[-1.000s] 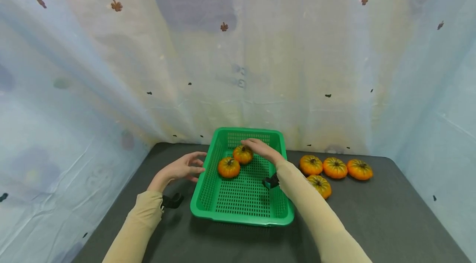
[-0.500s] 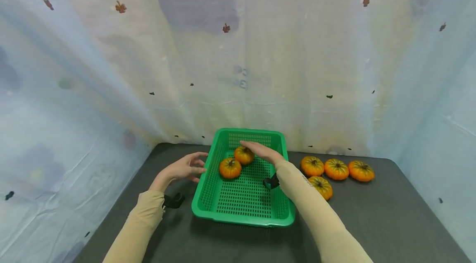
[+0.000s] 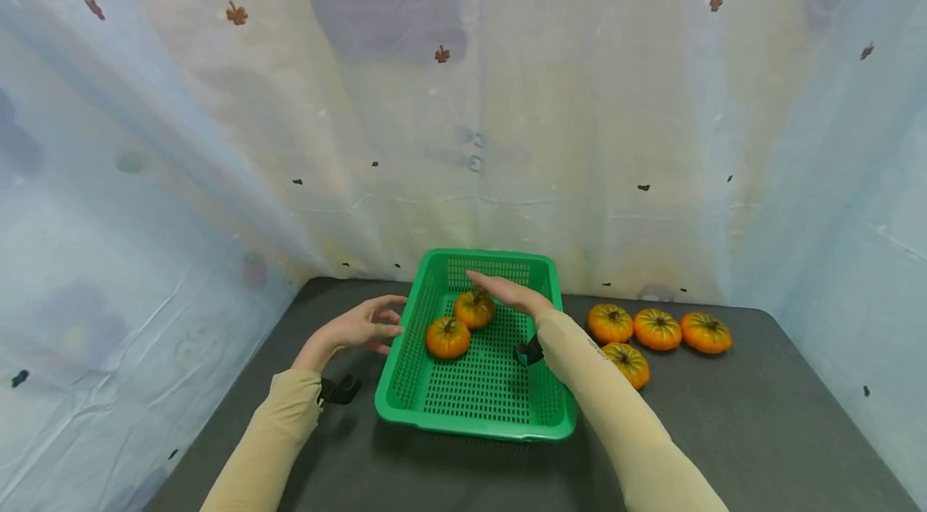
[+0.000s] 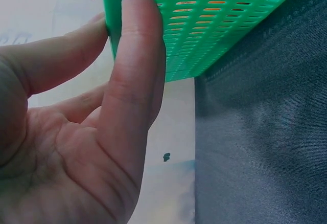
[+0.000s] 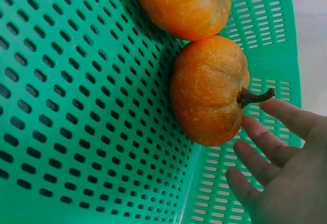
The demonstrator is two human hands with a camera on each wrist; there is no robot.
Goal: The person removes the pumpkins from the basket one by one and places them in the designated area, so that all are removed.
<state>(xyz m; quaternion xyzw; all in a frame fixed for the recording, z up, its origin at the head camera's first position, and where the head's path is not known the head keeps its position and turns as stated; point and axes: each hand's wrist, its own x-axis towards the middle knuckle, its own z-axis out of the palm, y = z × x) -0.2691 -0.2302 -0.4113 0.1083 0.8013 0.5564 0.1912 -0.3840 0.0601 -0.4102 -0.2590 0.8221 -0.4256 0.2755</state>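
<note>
A green perforated plastic basket (image 3: 474, 433) stands on the dark table. Inside its left half are two small orange pumpkins, a nearer one (image 3: 447, 337) and a farther one (image 3: 474, 310), side by side and touching. My left hand (image 3: 355, 327) holds the basket's left rim; in the left wrist view the thumb (image 4: 71, 55) and fingers (image 4: 130, 65) lie on either side of that rim. Over the farther pumpkin my right hand (image 3: 507, 293) reaches with extended fingers. Its fingertips are close to the pumpkin's stem (image 5: 255, 97) in the right wrist view; whether they touch it I cannot tell.
Several more pumpkins sit right of the basket: three in a back row, including a middle one (image 3: 657, 329), and a closer one (image 3: 626, 365) partly behind my right sleeve (image 3: 615, 399). A patterned curtain (image 3: 507, 134) hangs behind the dark tabletop (image 3: 753, 407).
Both pumpkins in the basket have shifted slightly toward me. The gap between my right hand and the farther pumpkin looks a little larger. My left hand and the basket hold their place.
</note>
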